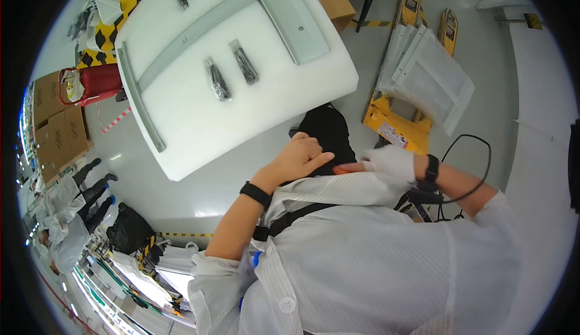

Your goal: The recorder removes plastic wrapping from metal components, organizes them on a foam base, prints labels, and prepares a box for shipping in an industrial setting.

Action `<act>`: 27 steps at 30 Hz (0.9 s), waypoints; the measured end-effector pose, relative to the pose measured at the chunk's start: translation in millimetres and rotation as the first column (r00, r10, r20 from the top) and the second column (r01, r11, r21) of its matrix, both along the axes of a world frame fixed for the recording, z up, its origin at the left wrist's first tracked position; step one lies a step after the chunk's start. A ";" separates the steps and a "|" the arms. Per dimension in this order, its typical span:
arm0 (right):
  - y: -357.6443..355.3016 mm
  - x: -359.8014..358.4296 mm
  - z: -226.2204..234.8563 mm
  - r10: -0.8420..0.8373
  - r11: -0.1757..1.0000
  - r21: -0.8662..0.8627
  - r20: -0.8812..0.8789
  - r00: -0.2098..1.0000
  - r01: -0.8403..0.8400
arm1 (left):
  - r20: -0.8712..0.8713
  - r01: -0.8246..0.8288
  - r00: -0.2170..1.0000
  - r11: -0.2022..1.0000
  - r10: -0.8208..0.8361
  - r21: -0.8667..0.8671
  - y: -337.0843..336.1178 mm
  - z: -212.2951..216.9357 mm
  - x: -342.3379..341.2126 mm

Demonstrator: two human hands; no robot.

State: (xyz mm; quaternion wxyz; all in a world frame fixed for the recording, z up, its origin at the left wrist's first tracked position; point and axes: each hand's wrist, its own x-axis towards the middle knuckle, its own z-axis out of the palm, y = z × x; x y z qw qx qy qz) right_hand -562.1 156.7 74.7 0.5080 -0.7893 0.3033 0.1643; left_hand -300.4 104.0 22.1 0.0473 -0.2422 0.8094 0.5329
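My left hand (299, 158) is bare and held in front of my waist by the hem of my striped white coat (356, 238). Its fingers are curled and the thumb points right; whatever it may hold is hidden. Close by on the right, my right hand (388, 163) wears a white glove and is closed around a small orange thing (347, 169), whose kind I cannot make out. Beyond both hands lies a thick white foam slab (193, 123). On it rest grey metal panels (293, 24), a narrow grey strip (142, 99) and several bagged black parts (243, 62).
A yellow pallet truck (393, 123) stands at the right, with translucent flat panels (432, 72) on it. A black cable (488, 160) loops beside my right forearm. Cardboard boxes (59, 129) and a red container (99, 83) are at the left. Other people (66, 214) are at the lower left.
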 end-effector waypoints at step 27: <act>-112.5 69.3 4.8 -0.769 0.588 -0.011 0.304 0.563 0.809 | 0.032 -0.876 0.480 0.478 0.877 0.057 70.1 -58.2 85.0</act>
